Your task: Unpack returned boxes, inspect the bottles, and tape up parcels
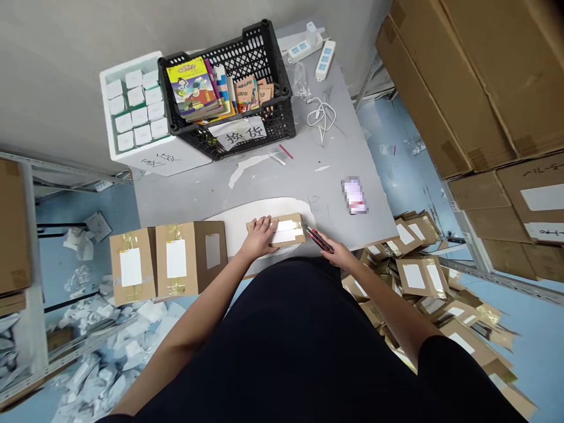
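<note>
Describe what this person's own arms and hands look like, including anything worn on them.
Both the left hand and the right hand are ungloved, and the forearms are bare, with no watch or bracelet showing. The right sleeve is short, plain and near-black, matching the dark top. Of the left sleeve, only a dark edge shows. Any rings are too small to tell.

- Along the back of a grey table [185, 197]: white foam box [152, 154] and black crate [278, 120], side by side
- Far right: two power strips [325, 60]; nearer, a looped white cable [323, 107]
- Mid-table: torn white scrap [247, 166], thin red strip [286, 151]
- Right side: phone [355, 195]
- Near edge: white mat [235, 223]
</note>
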Available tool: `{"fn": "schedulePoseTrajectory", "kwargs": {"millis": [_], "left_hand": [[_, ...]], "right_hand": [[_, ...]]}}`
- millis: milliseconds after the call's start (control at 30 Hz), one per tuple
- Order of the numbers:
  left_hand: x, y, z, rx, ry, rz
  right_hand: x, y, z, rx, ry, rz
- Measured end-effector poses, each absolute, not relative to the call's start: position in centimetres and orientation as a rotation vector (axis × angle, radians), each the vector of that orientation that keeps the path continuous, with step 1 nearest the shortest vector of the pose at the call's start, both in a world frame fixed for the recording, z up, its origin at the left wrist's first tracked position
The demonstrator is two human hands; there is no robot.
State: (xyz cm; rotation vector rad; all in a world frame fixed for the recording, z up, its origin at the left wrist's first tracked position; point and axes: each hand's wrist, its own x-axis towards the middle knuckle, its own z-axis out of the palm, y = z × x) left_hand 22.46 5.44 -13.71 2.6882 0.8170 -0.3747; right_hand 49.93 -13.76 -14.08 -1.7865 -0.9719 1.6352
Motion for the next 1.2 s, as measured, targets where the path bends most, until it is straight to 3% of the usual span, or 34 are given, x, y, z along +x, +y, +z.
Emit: {"fn": "schedulePoseTrajectory", "kwargs": {"millis": [700,933,1200], "left_hand": [[22.4,5.6,-13.7,2.702,0.811,-0.383],[22.3,5.1,-13.5,2.711,0.852,-0.32],[22.2,5.6,-13.6,2.652,1.133,-0.294]], "right_hand": [[48.8,-16.9,-15.4,-1.625,-0.971,1.583],[46.8,-17.8,-16.1,-1.861,-0.908,1.359],[49.2,-18.9,-14.4,-1.943,-0.717,1.405]]}}
